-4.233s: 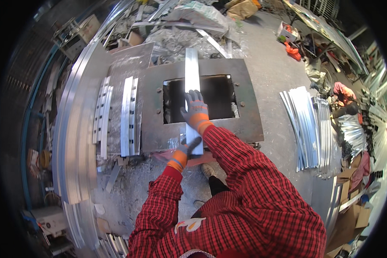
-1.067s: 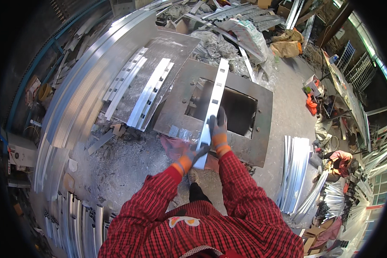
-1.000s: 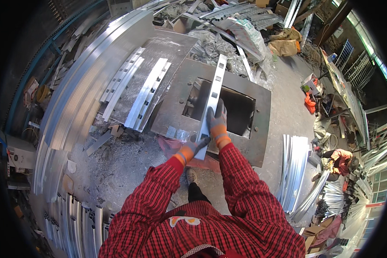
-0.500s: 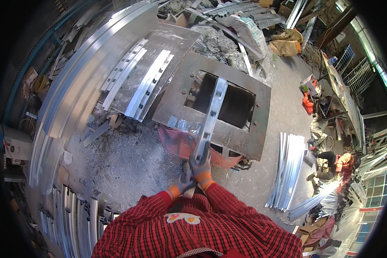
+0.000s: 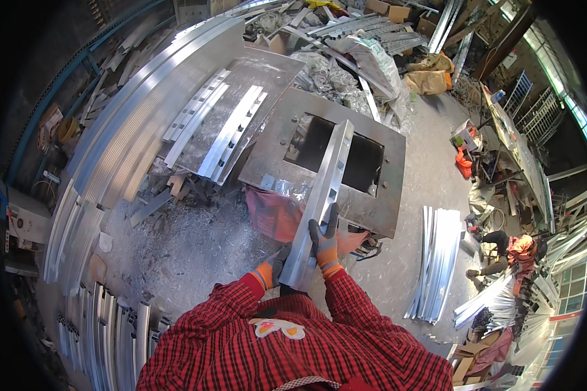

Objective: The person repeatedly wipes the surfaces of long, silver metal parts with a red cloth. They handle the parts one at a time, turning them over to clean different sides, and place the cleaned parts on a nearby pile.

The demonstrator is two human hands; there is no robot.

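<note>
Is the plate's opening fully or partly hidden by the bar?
Only partly: dark parts of the opening show on both sides of the metal bar.

Metal profile [image 5: 321, 199]: is drawn nearer the body than at first; is rotated, its notched face, lately upward, now being turned rightward. Right hand [image 5: 325, 241]: is shifted from the profile's top to its right side.

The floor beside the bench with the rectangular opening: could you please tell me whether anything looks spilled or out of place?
Yes: pale, shaving-like debris litters the floor to the left, looking spilled and unswept, and a grey strip sits askew there. The held square-holed metal profile shows no obvious damage.
</note>
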